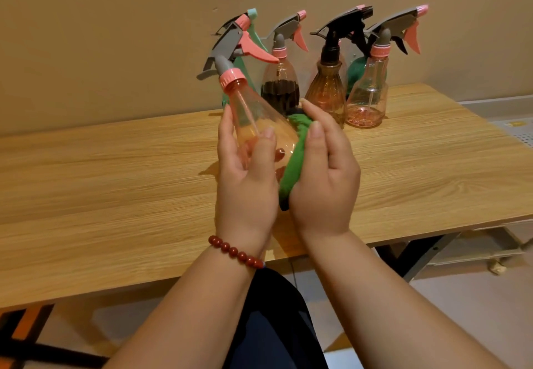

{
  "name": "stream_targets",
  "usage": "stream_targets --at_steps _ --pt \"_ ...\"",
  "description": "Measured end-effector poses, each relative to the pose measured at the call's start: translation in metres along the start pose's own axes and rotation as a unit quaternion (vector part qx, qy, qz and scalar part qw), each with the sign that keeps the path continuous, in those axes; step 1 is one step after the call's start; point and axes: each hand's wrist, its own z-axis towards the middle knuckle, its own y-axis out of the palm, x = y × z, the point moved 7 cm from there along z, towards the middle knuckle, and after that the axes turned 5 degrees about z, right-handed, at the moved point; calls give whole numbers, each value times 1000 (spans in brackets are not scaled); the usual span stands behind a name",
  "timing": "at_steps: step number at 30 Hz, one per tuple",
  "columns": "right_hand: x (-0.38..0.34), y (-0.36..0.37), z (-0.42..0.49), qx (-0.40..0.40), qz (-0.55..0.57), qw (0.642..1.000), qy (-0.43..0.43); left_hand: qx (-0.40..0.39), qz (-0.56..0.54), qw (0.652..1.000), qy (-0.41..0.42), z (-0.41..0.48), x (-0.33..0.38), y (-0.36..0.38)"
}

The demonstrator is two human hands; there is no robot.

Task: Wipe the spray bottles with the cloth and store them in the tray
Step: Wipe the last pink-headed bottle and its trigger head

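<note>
The clear pink bottle (259, 120) is tilted, its grey spray head and pink trigger leaning up and left, with a pink collar at the neck and a thin tube showing inside. The green cloth (294, 160) lies bunched against its right wall, touching it. Behind it the others stand upright: the dark-liquid bottle (281, 85) just behind, the amber ribbed bottle (327, 91) with a black head further right, and the pale pink bottle (367, 100) farthest right. The teal bottle (245, 71) and the green bottle (356, 74) stand further back, partly hidden.
</note>
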Motion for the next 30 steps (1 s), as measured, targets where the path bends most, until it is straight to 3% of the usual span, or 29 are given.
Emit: stream_targets --at_steps 2,4,5,6,8,10,11,12,14,16,17,19,21,23,24,25,28,30 --pt "25 -3 -3 55 114 971 205 -8 4 1000 6 2 0 2" --pt "46 0 -6 81 223 916 325 -15 4 1000 16 4 2 2" --pt "44 1 -5 68 218 918 324 -19 4 1000 21 5 3 3" --pt "34 1 -1 41 181 943 277 -21 8 999 26 6 4 3" --pt "5 -1 2 -2 45 996 76 -19 25 999 37 5 7 5" --pt "-9 0 -2 -34 -49 992 -107 -12 24 999 41 3 5 5" --pt "-8 0 -4 -33 -57 989 -132 -11 20 999 36 2 3 5" --pt "-4 -3 -3 -20 -42 993 -109 -9 16 999 31 1 2 5" --pt "9 -10 3 33 49 997 58 -9 10 1000 25 -2 1 6" --pt "31 -6 -3 71 180 947 257 -1 3 1000 22 -4 3 7" --pt "39 -5 -6 84 227 923 299 -2 -2 1000 21 -5 4 7" --pt "34 -4 -4 66 204 937 277 -5 3 1000 17 -3 2 8" --pt "15 -5 2 28 98 986 133 -8 25 1000 2 -1 1 6" --pt "3 -5 2 -17 9 1000 -6 -12 24 1000 -11 0 -2 4" --pt "7 -7 1 -20 -5 999 -31 -12 12 1000 -17 0 -3 4" --pt "9 -10 3 -7 5 1000 -8 -13 -3 1000 -27 0 -4 4" --pt "27 -8 1 29 107 979 174 -3 -15 998 -56 -2 -11 3" --pt "29 -5 -2 1 95 978 183 6 11 998 -61 -3 -10 1"
